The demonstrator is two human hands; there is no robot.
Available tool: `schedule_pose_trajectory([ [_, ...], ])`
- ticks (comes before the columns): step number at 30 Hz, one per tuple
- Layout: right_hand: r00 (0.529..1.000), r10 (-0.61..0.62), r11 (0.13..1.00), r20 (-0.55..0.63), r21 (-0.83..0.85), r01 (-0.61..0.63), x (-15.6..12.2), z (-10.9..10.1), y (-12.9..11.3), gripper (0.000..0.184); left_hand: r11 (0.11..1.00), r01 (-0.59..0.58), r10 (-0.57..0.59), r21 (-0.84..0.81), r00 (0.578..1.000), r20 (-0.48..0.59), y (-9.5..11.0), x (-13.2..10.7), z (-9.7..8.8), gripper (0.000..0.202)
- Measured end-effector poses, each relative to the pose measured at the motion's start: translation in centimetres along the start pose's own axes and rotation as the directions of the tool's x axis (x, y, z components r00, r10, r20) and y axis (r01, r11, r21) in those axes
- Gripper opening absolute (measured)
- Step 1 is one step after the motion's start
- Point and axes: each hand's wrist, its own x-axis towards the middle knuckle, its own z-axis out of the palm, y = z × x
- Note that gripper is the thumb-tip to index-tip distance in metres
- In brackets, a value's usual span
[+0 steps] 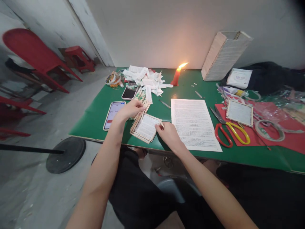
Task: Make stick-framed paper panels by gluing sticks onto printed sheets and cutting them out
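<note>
Near the table's front edge lies a small stack of square panels, printed paper edged with thin wooden sticks. My right hand is at the stack's right corner, its fingers pinched on a short pale wooden stick. Just behind the stack is a loose pile of thin wooden sticks on green-printed wrapping. My left hand rests over that pile with its fingers drawn together; what they hold, if anything, is hidden. Right of the stack lies a printed sheet.
A lit red candle burns at the back, near heaped paper strips. Two phones, one a lit phone, lie left. Scissors, a tape roll and another square panel lie right. A tall paper-covered box stands behind.
</note>
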Motion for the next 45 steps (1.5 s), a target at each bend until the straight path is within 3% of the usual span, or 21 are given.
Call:
schedule_pose_trajectory([
  [3, 1.000, -0.017, 1.000, 0.009, -0.002, 0.017, -0.1, -1.1, -0.3, 0.031, 0.999, -0.034, 0.035, 0.040, 0.999, -0.039, 0.0, 0.0, 0.0, 0.026],
  [7, 1.000, 0.025, 0.997, 0.009, 0.073, -0.026, -0.7, -4.1, 0.4, 0.033, 0.986, -0.128, 0.131, -0.107, 0.991, 0.021, 0.7, -0.1, 1.0, 0.018],
  [12, 1.000, 0.022, 0.999, -0.012, 0.038, -0.022, -1.4, -9.4, 4.3, 0.037, 0.940, -0.305, 0.313, -0.152, 0.949, 0.029, 3.0, 0.1, 3.8, 0.016],
  [18, 0.996, -0.037, 0.984, 0.075, -0.172, 0.050, -1.5, -14.1, 9.1, 0.031, 0.920, -0.390, 0.391, -0.032, 0.916, 0.090, 7.9, 2.2, 7.6, 0.017],
  [23, 0.978, -0.139, 0.978, 0.156, -0.135, 0.160, -0.9, -14.5, 10.4, 0.022, 0.904, -0.421, 0.411, 0.082, 0.905, 0.109, 10.9, 6.3, 10.4, 0.012],
  [31, 0.970, -0.205, 0.972, 0.128, -0.091, 0.218, -1.3, -13.7, 11.6, 0.010, 0.892, -0.408, 0.403, 0.193, 0.913, 0.066, 11.3, 12.2, 11.8, 0.011],
  [38, 0.966, -0.194, 0.970, 0.172, -0.116, 0.215, -1.4, -14.3, 10.5, 0.017, 0.891, -0.418, 0.412, 0.178, 0.909, 0.071, 11.6, 13.4, 12.3, 0.007],
  [45, 0.988, -0.116, 0.991, 0.105, -0.056, 0.122, -1.3, -14.7, 10.4, 0.025, 0.912, -0.375, 0.369, 0.169, 0.927, 0.065, 11.8, 12.2, 11.9, 0.008],
])
